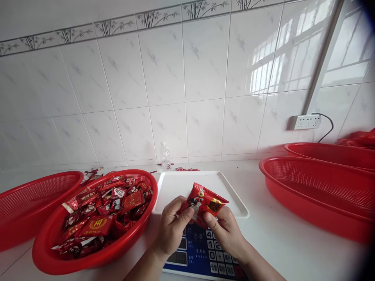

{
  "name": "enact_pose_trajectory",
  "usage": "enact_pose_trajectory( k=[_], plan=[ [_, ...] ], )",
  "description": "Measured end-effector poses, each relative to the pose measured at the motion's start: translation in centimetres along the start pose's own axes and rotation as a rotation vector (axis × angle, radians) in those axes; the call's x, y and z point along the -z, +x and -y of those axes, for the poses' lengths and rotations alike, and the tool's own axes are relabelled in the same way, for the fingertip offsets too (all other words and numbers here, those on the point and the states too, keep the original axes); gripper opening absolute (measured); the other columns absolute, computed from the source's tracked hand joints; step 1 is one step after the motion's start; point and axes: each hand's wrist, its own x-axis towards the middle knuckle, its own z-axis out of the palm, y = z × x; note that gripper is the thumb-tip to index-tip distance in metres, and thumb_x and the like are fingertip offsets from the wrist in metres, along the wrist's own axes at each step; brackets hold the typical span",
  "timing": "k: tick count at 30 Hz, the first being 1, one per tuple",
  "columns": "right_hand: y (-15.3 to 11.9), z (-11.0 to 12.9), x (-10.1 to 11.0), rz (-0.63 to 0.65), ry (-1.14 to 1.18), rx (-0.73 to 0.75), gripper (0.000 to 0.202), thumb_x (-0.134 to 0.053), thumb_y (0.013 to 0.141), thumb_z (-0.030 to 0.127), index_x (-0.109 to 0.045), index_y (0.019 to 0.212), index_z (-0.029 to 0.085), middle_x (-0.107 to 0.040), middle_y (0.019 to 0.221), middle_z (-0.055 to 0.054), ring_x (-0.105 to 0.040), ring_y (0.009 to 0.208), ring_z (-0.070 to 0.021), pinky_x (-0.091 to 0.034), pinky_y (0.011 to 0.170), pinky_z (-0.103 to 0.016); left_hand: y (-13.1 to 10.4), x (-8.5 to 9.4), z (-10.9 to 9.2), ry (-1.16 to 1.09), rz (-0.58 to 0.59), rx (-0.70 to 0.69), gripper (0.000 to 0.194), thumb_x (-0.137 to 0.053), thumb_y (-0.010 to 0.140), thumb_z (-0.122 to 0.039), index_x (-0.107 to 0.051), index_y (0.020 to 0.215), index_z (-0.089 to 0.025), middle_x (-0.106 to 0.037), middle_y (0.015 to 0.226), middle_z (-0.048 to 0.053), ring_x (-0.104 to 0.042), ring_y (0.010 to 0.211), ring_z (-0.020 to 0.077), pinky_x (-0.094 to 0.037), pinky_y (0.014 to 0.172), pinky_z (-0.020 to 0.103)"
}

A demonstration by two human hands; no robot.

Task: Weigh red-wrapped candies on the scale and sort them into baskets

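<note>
Both my hands grip one red snack packet (205, 201) with a crimped top edge, held tilted above a weighing scale. My left hand (174, 220) pinches its left side with the thumb on the front. On the right side, my right hand (224, 230) presses its thumb against the packet's lower front. Behind the packet lies the scale's white tray (178, 185). Below my hands, the blue keypad panel (199, 253) is partly covered by them. To the left stands a red basket (152, 191) heaped with red wrapped packets (98, 226).
Another red basket (17, 199) stands at far left. Two more red baskets (304, 195) (328, 147) are at right. A clear plastic bottle (165, 156) stands by the tiled wall, near small red packets (187, 169). A power strip (306, 122) with a black cable is on the wall.
</note>
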Motion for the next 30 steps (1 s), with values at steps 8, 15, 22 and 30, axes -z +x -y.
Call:
enact_pose_trajectory(
  k=[8,15,22,30],
  plan=[
    [0.09,-0.03,-0.20,-0.021,-0.054,-0.011,0.046,-0.033,0.094,0.046,-0.032,0.056,0.020,-0.034,0.054,0.003,-0.029,0.049,-0.0089,-0.028,0.043,-0.022,0.01,0.04,0.39,0.051,-0.017,0.017,0.029,-0.055,0.086,-0.039,-0.054,0.069,-0.016,-0.049,0.065,-0.001,-0.042,0.064,0.0117,-0.038,0.062,0.023],
    [0.20,0.10,0.00,-0.004,-0.056,-0.030,0.044,-0.032,0.095,0.040,-0.025,0.057,0.021,-0.028,0.054,0.004,-0.025,0.048,-0.0081,-0.024,0.041,-0.023,0.20,0.29,0.38,0.021,0.045,0.020,0.033,-0.057,0.082,-0.048,-0.057,0.080,-0.014,-0.056,0.073,0.002,-0.049,0.069,0.0143,-0.041,0.066,0.025],
    [0.19,0.15,0.03,0.038,-0.067,-0.002,0.045,-0.034,0.095,0.043,-0.036,0.056,0.020,-0.037,0.055,0.003,-0.032,0.050,-0.0093,-0.032,0.045,-0.022,0.18,0.16,0.37,0.012,-0.019,0.014,0.029,-0.055,0.085,-0.043,-0.058,0.078,-0.016,-0.053,0.069,-0.001,-0.044,0.063,0.0117,-0.038,0.060,0.022],
    [0.12,-0.20,0.08,0.009,-0.010,-0.022,0.046,-0.043,0.087,0.059,-0.062,0.079,0.018,-0.063,0.072,-0.003,-0.056,0.067,-0.0171,-0.046,0.063,-0.026,0.12,0.05,0.36,0.107,-0.058,-0.053,0.023,-0.049,0.090,-0.037,-0.055,0.079,-0.018,-0.054,0.073,0.000,-0.049,0.069,0.0133,-0.041,0.067,0.023]
  ],
)
